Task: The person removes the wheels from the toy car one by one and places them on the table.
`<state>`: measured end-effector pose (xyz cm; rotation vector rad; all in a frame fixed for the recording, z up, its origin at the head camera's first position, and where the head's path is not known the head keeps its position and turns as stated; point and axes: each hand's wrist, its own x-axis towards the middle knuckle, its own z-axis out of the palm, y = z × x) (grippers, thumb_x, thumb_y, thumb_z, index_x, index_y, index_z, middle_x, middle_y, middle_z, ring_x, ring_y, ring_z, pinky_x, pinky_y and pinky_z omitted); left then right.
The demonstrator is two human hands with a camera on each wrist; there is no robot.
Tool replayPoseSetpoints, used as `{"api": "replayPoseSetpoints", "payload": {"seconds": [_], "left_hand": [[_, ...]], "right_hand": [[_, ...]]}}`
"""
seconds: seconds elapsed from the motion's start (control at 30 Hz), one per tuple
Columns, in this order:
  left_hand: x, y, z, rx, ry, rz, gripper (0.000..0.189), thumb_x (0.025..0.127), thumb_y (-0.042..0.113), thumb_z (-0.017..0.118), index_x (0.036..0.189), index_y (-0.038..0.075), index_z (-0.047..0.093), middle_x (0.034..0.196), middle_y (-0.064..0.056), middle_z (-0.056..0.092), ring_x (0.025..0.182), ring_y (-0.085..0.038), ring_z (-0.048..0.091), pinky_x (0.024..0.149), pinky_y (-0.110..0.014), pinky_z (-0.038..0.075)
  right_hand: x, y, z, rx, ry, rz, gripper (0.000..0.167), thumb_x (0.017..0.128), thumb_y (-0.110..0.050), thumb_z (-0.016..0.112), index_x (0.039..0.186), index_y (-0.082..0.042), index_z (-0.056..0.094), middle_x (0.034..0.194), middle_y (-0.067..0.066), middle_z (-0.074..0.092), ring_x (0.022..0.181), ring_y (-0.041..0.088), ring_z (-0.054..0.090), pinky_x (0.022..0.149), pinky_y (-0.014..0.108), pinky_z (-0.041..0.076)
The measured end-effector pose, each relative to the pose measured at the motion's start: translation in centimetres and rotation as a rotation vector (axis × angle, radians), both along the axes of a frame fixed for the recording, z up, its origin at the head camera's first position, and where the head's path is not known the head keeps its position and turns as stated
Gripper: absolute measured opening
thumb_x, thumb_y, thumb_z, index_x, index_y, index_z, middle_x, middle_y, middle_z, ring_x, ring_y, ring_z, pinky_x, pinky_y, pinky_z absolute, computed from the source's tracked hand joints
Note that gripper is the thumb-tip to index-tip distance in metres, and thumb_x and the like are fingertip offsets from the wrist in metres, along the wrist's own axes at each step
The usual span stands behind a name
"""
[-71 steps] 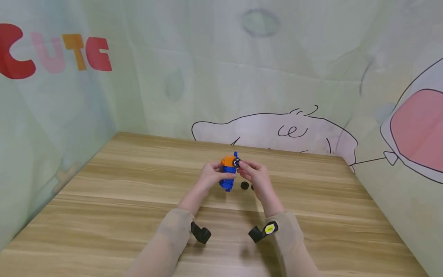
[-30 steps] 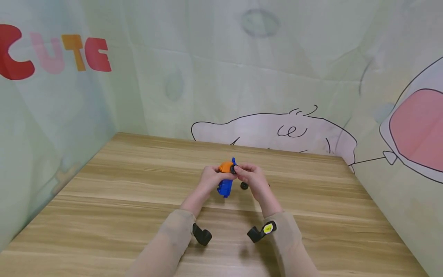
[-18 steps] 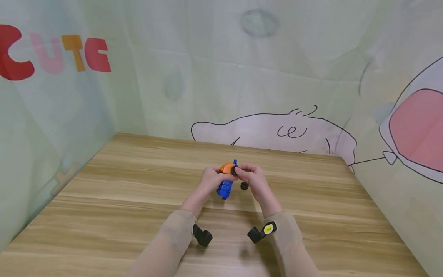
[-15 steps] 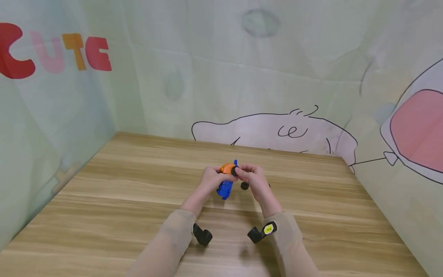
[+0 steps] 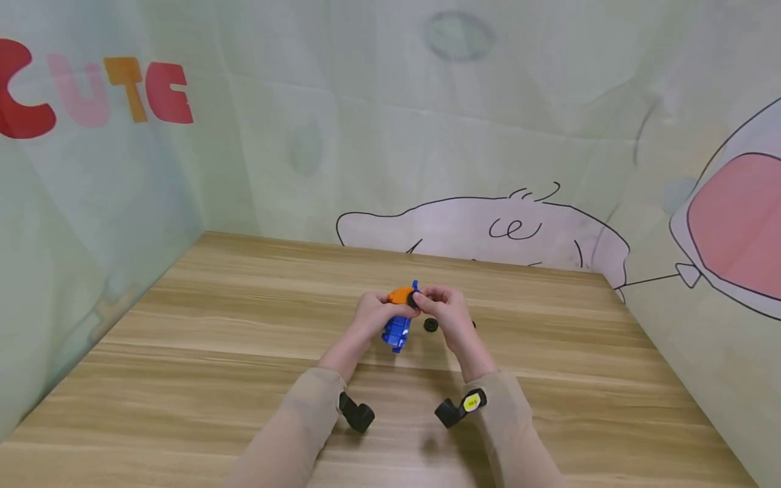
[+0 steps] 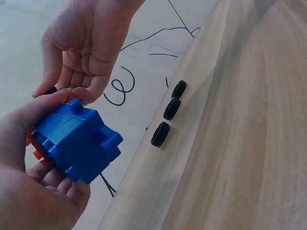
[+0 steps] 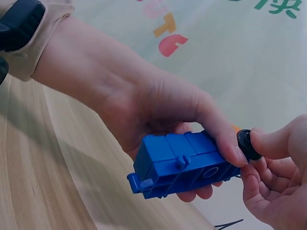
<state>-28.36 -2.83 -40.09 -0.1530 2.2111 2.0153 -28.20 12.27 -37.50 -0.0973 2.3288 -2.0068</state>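
Note:
A toy truck with a blue body [image 7: 177, 160] and an orange cab [image 5: 400, 296] is held above the table by my left hand [image 5: 372, 313], thumb across its side and fingers beneath. At the cab end sits a black wheel [image 7: 248, 144], flat against the truck's side. My right hand [image 5: 448, 313] pinches this wheel, thumb on its outer face and the other fingers curled close by. In the left wrist view the blue body [image 6: 79, 139] faces the camera and the wheel is mostly hidden behind the thumbs.
Three loose black wheels lie in a row on the wooden table [image 5: 244, 325]; the nearest wheel [image 6: 160, 134] and the farthest wheel [image 6: 179, 89] show in the left wrist view. A printed cloth backdrop [image 5: 390, 135] rises behind the table.
Both hands have come down slightly with the truck, which has tipped. The right thumb has moved onto the wheel's face, covering more of it. Over the last half second little has moved.

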Motion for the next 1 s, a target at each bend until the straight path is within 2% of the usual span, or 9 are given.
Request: {"api": "replayPoseSetpoints", "payload": {"seconds": [0.13,0.73,1.0], "left_hand": [[0.03,-0.07,0.07,-0.001,0.003,0.0,0.042,0.073,0.029,0.083,0.102,0.0,0.074,0.099,-0.012,0.074,0.086,-0.022,0.062,0.086,-0.034,0.051],[0.07,-0.02,0.27,0.031,-0.005,-0.002,0.048,0.074,0.032,0.083,0.109,0.0,0.072,0.111,-0.015,0.072,0.1,-0.028,0.062,0.101,-0.045,0.046],[0.09,-0.06,0.27,0.043,-0.015,0.002,0.048,0.075,0.032,0.082,0.109,0.0,0.072,0.112,-0.015,0.072,0.1,-0.028,0.062,0.101,-0.045,0.047]], "right_hand": [[0.09,-0.11,0.06,0.003,0.019,0.001,0.014,0.093,-0.01,0.064,0.084,0.0,0.062,0.072,-0.005,0.057,0.078,0.014,0.052,0.083,0.033,0.042],[0.3,-0.22,0.55,0.06,-0.001,-0.022,0.015,0.095,-0.013,0.062,0.091,0.002,0.061,0.081,0.001,0.059,0.081,0.017,0.053,0.091,0.043,0.044],[0.27,-0.4,0.61,0.061,-0.006,-0.023,0.017,0.096,-0.014,0.062,0.092,0.003,0.061,0.081,0.002,0.058,0.081,0.017,0.053,0.095,0.046,0.044]]}}
